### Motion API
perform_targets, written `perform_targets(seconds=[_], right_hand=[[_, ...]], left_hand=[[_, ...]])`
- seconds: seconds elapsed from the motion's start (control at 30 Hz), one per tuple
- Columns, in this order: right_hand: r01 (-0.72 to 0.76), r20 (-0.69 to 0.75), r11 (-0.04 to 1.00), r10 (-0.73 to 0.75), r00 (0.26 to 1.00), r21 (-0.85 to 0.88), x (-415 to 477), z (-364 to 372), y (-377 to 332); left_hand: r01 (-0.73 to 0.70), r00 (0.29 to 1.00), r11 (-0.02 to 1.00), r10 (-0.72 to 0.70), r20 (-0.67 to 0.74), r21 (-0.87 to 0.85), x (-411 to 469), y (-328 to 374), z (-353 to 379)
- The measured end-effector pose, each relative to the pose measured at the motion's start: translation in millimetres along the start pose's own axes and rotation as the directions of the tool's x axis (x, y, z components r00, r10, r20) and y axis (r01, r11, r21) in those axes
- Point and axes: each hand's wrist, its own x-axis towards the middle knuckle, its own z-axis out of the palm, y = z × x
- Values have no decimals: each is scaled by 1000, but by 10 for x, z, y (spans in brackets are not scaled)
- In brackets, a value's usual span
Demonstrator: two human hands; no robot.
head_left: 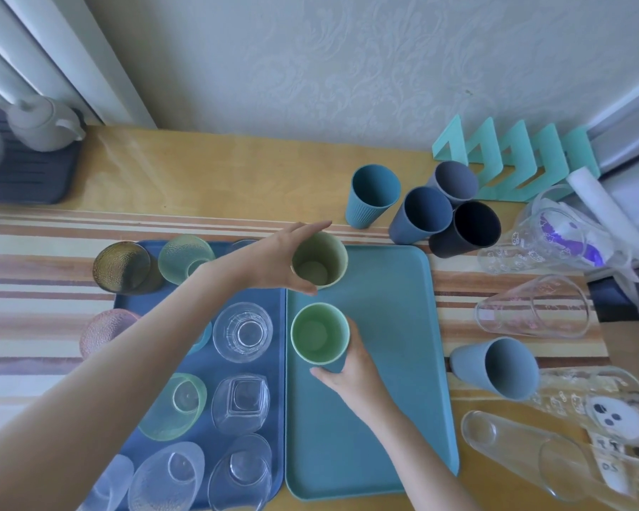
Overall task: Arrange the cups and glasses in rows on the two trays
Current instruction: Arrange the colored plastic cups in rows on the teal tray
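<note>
Left hand fingers curl round olive cup; right hand fingers clamp green cup, both at teal tray left edge.

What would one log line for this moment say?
left hand: holds olive cup | right hand: holds green cup | place: teal tray, left edge | blue tray: glasses in rows

Two arms showed, both bare skin along all that was in view, with no cloth on them. The left arm was seen for most of its forearm, the right arm for a shorter stretch. The left hand and right hand were bare too, with slim fingers; the nails were too small to make out.
</note>
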Motion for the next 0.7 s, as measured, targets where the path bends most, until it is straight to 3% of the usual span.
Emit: perform_targets(seconds=[0.13, 0.23, 0.33, 0.5, 0.7], right_hand=[[93, -109, 979, -114, 987, -182, -18, -415, -135], [120, -311, 958, -200, 929, -259, 205, -929, -366], [-2, -442, 917, -190, 877, -399, 648, -1343, -521], [-284, -553, 808, -62, 831, -517, 1249, -1522, -560], [-346, -598, 724, -113, 794, -597, 1455, -1459, -528]], left_hand=[[-1, 990, 990, -19, -136, -142, 22, 84, -182], [-18, 969, 998, 4, -246, -55, 285, 172, -266], [-14, 970, 999, 25, -242, 45, 677, 311, -223], [90, 983, 993, -77, -165, 72, 1179, 414, -131], [108, 987, 992, -98, -129, 70, 1411, 445, -42]])
